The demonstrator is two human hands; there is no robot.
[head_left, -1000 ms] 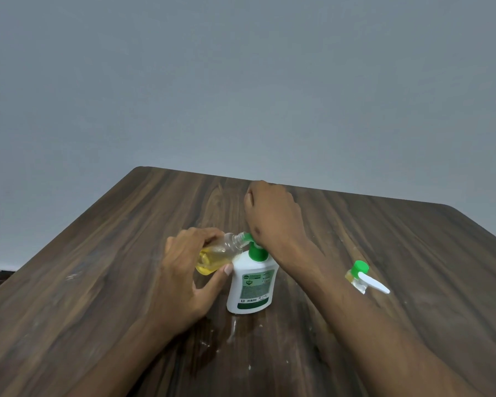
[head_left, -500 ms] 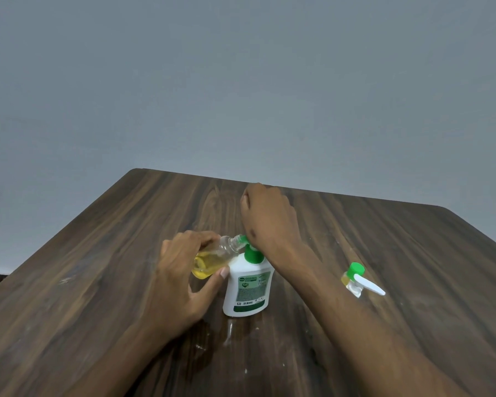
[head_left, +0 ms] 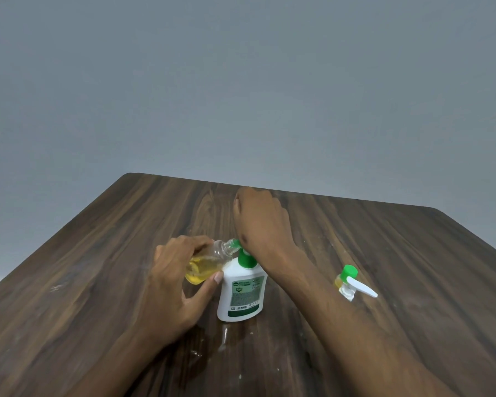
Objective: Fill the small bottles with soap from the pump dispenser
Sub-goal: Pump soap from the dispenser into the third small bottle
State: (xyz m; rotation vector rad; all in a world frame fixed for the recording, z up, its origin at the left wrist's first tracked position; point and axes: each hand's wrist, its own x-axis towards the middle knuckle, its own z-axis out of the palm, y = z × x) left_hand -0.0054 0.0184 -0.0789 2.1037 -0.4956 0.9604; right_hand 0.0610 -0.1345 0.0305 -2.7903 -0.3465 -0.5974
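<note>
left hand (head_left: pixel 175 279) wraps the small bottle (head_left: pixel 205 263), part full of yellow soap and tilted so its long axis runs up and right, open neck meeting the green spout of the pump dispenser (head_left: pixel 242 290). right hand (head_left: pixel 258 222) lies palm-down over the pump head; finger curl hidden. dispenser stands mid-table (head_left: pixel 98 253), just right of left hand. judgement: neck must stay on spout. second small bottle (head_left: pixel 346 279) lies well right.
</note>
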